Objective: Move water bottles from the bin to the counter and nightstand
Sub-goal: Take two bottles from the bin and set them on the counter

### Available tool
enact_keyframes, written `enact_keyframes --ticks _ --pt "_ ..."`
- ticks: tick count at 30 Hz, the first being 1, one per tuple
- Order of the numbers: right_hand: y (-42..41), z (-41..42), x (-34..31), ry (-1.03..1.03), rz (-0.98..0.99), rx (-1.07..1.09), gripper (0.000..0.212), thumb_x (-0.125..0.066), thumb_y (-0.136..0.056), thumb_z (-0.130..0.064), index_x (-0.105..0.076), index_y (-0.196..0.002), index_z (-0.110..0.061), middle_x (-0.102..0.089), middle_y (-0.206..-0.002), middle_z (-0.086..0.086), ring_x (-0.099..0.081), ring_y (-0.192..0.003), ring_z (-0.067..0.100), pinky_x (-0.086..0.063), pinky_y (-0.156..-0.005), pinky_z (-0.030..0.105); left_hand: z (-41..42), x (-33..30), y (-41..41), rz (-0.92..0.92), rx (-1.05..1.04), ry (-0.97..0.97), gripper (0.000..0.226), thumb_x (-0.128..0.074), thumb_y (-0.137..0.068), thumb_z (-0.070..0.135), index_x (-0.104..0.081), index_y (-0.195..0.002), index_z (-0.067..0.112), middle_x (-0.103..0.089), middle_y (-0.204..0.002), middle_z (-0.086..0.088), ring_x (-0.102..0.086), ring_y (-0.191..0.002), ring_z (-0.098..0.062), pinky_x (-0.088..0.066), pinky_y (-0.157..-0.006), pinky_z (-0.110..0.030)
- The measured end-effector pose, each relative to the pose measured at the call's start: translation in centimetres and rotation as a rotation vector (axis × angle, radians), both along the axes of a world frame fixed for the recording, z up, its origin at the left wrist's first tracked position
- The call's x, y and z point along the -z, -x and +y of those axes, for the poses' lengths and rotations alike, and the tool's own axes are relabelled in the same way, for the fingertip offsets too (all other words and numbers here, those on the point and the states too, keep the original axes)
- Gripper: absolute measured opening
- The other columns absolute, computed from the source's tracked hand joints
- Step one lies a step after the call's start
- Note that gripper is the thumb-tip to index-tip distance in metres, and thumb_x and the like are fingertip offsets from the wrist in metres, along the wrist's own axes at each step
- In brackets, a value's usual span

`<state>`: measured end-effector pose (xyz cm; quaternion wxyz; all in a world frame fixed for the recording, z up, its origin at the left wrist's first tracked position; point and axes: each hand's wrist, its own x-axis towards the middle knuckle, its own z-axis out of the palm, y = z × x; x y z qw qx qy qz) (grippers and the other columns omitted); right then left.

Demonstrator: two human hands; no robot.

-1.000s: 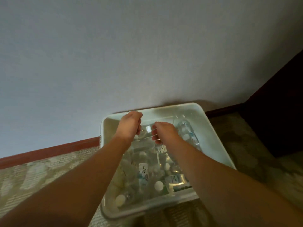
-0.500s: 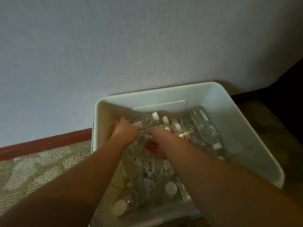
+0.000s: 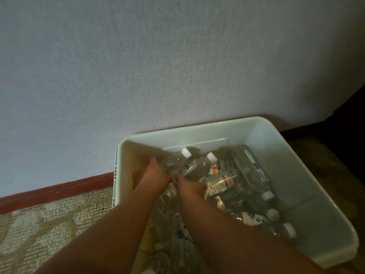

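A white plastic bin [image 3: 296, 175] stands on the carpet against the wall and holds several clear water bottles with white caps. Both my hands are down inside it on its left side. My left hand [image 3: 151, 177] grips a clear bottle [image 3: 173, 162] whose cap points toward the far wall. My right hand [image 3: 190, 187] grips a second bottle [image 3: 199, 165] lying beside the first. More bottles [image 3: 250, 171] lie across the middle and right of the bin. My forearms hide the bin's near left part.
The grey wall rises directly behind the bin, with a red-brown skirting board [image 3: 59, 189] along its foot. Patterned carpet [image 3: 49, 224] spreads to the left. Dark furniture [image 3: 349, 123] stands at the right edge.
The view has shifted left, so the bin now sits further right. Both hands have closed around bottles at the bin's left side, and those two bottles are tipped up with caps toward the wall.
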<state>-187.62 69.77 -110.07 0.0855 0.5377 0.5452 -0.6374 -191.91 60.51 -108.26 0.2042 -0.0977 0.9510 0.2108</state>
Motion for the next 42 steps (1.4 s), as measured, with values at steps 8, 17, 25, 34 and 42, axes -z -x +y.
enact_keyframes --ticks 8,17,25,34,42 --pt "-1.4 2.9 -0.6 0.113 0.192 -0.106 0.080 -0.087 -0.063 -0.039 -0.057 -0.134 -0.017 -0.069 -0.115 0.012 -0.068 -0.098 0.034 -0.059 -0.086 0.049 -0.7 -1.3 0.3 0.087 0.053 -0.463 0.061 -0.085 -0.071 0.032 -0.061 -0.126 0.025 -0.064 -0.088 0.015 -0.067 -0.078 -0.009 -0.054 -0.062 -0.024" --pt "-0.3 8.5 -9.4 0.371 0.625 -0.093 0.057 -0.072 -0.083 -0.048 -0.069 -0.126 -0.011 -0.074 -0.115 0.022 -0.073 -0.100 0.040 -0.061 -0.079 0.049 1.5 -7.9 -0.3 0.001 -0.017 -1.218 0.044 -0.075 -0.077 0.046 -0.068 -0.118 0.031 -0.076 -0.108 -0.009 -0.074 -0.096 -0.031 -0.059 -0.082 -0.049" --pt "-3.4 12.8 -30.7 0.224 0.840 -0.200 0.065 -0.073 -0.074 -0.064 -0.072 -0.119 -0.017 -0.072 -0.118 0.018 -0.073 -0.103 0.039 -0.056 -0.088 0.062 6.5 -30.2 -2.1 -0.027 0.009 -1.436 0.055 -0.058 -0.083 0.048 -0.064 -0.123 0.011 -0.070 -0.114 -0.023 -0.068 -0.099 -0.041 -0.056 -0.078 -0.050" --pt "-8.7 19.5 -62.4 0.073 0.849 -0.184 0.047 -0.059 -0.090 -0.047 -0.064 -0.117 -0.008 -0.076 -0.102 0.017 -0.076 -0.089 0.032 -0.062 -0.069 0.046 11.7 -63.5 -4.6 -0.141 0.202 -1.570 0.062 -0.066 -0.077 0.048 -0.065 -0.123 0.008 -0.073 -0.108 -0.019 -0.072 -0.096 -0.035 -0.058 -0.072 -0.047" --pt "-15.3 25.8 -84.8 -0.041 0.974 -0.091 0.055 -0.071 -0.074 -0.045 -0.062 -0.122 -0.021 -0.077 -0.106 0.012 -0.076 -0.096 0.031 -0.062 -0.068 0.040 19.4 -85.0 -9.4 -0.128 0.504 -1.526 0.047 -0.063 -0.082 0.044 -0.065 -0.123 0.021 -0.071 -0.118 -0.020 -0.070 -0.106 -0.039 -0.057 -0.084 -0.058"
